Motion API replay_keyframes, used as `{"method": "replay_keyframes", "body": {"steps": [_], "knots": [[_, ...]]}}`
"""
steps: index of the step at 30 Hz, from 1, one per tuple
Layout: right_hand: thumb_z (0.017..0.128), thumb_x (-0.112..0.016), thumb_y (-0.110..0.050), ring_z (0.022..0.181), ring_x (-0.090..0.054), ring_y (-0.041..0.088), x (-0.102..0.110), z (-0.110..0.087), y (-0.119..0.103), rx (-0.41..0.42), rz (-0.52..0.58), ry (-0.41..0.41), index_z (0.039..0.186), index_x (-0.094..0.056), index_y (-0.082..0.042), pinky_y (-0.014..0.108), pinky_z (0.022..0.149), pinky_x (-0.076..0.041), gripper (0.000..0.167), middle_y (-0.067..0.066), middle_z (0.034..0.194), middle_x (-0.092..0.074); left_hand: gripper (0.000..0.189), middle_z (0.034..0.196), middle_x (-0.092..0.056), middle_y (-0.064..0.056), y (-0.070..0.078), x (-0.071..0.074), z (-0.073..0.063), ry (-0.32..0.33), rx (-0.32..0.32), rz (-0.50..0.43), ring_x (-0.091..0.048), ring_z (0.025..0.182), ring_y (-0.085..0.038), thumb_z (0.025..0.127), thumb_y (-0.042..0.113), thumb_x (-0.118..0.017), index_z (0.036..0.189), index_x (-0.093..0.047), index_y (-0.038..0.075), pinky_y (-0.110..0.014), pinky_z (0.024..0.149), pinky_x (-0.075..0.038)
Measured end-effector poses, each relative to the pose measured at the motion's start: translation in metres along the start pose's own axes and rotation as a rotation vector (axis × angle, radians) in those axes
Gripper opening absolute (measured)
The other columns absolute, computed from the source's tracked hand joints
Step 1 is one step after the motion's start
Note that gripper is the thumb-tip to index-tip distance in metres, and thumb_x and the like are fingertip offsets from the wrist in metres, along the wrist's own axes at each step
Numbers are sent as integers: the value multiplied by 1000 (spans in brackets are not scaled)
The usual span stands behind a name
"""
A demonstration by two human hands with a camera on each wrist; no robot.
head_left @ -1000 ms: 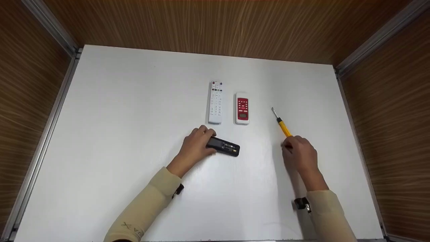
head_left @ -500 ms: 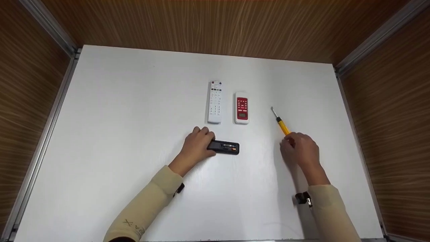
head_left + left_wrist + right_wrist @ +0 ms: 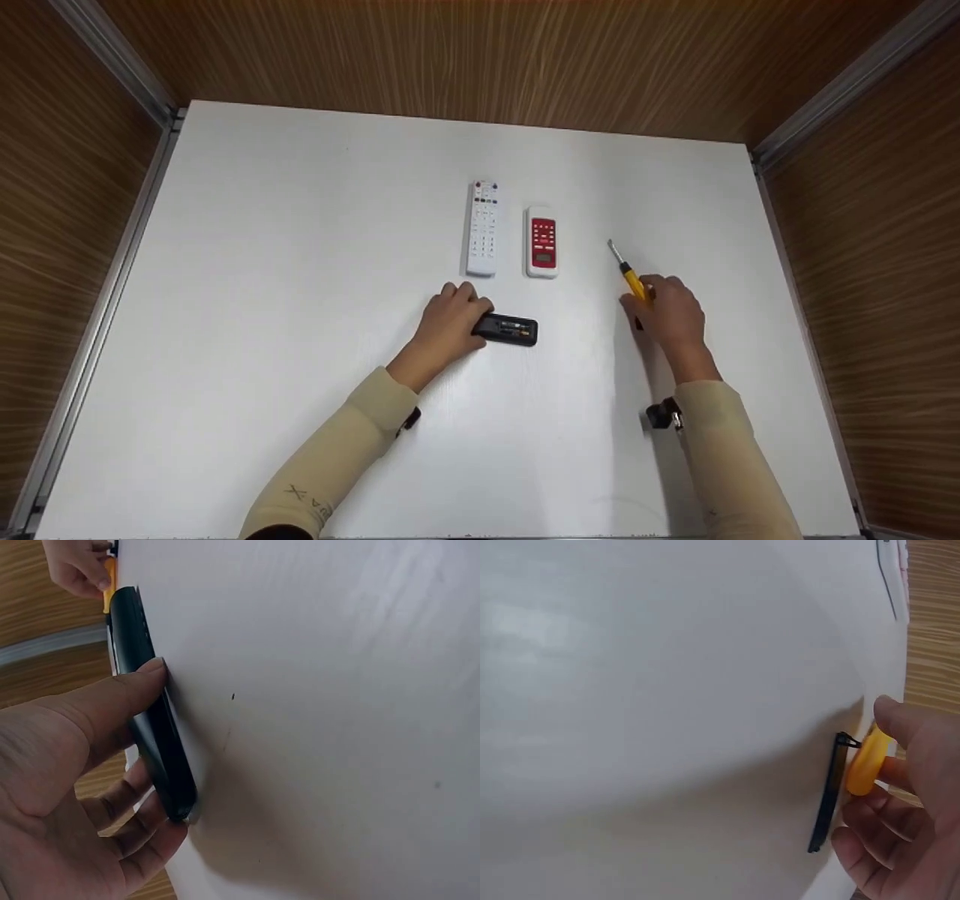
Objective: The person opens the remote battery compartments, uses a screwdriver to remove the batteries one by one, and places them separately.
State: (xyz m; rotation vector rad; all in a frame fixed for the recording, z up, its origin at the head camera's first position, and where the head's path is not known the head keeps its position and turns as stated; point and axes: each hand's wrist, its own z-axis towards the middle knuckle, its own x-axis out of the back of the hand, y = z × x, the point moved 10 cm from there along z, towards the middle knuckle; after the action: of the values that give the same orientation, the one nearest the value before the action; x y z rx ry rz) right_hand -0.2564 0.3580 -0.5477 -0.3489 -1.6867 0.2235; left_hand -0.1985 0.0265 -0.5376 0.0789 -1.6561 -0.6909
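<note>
Black remote (image 3: pixel 505 329) is well in from the worktop (image 3: pixel 285 247) near edge, pinched in your left hand (image 3: pixel 450 319), so I'd hold it steady; can't tell if your right hand (image 3: pixel 673 311) is pinching that yellow screwdriver (image 3: pixel 635 285).

left sleeve (image 3: pixel 341 446): beige, dark letter-like marks (image 3: pixel 295 492) | right sleeve (image 3: pixel 724 450): beige | wrist cameras (image 3: pixel 660 415): black

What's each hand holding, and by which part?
The left hand holds the black remote control by the end opposite its open battery compartment. The right hand has its fingers round the handle of the yellow screwdriver; how firmly can't be told.
</note>
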Motion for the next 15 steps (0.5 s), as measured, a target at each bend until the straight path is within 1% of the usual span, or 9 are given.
{"method": "replay_keyframes", "body": {"steps": [3, 6, 8, 10, 13, 15], "knots": [[96, -64, -35, 92, -60, 32, -2, 3, 2, -12, 17, 7, 130, -61, -4, 46, 74, -51, 45, 16, 105, -60, 43, 111, -59, -9, 4, 0, 1, 8, -21, 4, -51, 103, -29, 77, 20, -86, 116, -70, 14, -47, 85, -47], [97, -62, -32, 94, -60, 30, -2, 2, 1, -29, 74, 14, 126, -61, -5, 46, 79, -52, 39, 16, 110, -62, 42, 110, -60, -8, 5, -1, 1, 26, -23, 16, -52, 102, -28, 78, 23, -86, 115, -71, 15, -47, 84, -48], [98, -61, -34, 96, -62, 29, -1, -1, -1, -35, 142, 32, 126, -61, -7, 44, 81, -54, 39, 15, 115, -64, 41, 109, -61, -7, 5, -1, 1, 36, -17, 24, -53, 101, -28, 78, 26, -85, 116, -71, 15, -46, 84, -48], [97, -62, -37, 95, -63, 27, 4, -6, -6, -22, 227, 79, 124, -63, -8, 39, 81, -55, 39, 13, 116, -66, 41, 109, -61, -7, 4, -2, 2, 43, -10, 31, -53, 100, -27, 79, 27, -84, 116, -70, 16, -46, 84, -47], [95, -65, -41, 89, -65, 26, 15, -17, -19, 38, 382, 167, 118, -66, -8, 28, 71, -57, 40, 11, 111, -69, 41, 109, -61, -7, 4, -3, 4, 49, 0, 36, -53, 100, -27, 79, 28, -84, 116, -70, 16, -45, 83, -47], [95, -67, -37, 86, -65, 22, 28, -27, -33, 90, 490, 221, 113, -69, -7, 22, 65, -55, 35, 9, 105, -70, 41, 109, -61, -7, 4, -3, 5, 47, 5, 44, -53, 100, -27, 78, 29, -85, 115, -70, 16, -45, 82, -47]]}}
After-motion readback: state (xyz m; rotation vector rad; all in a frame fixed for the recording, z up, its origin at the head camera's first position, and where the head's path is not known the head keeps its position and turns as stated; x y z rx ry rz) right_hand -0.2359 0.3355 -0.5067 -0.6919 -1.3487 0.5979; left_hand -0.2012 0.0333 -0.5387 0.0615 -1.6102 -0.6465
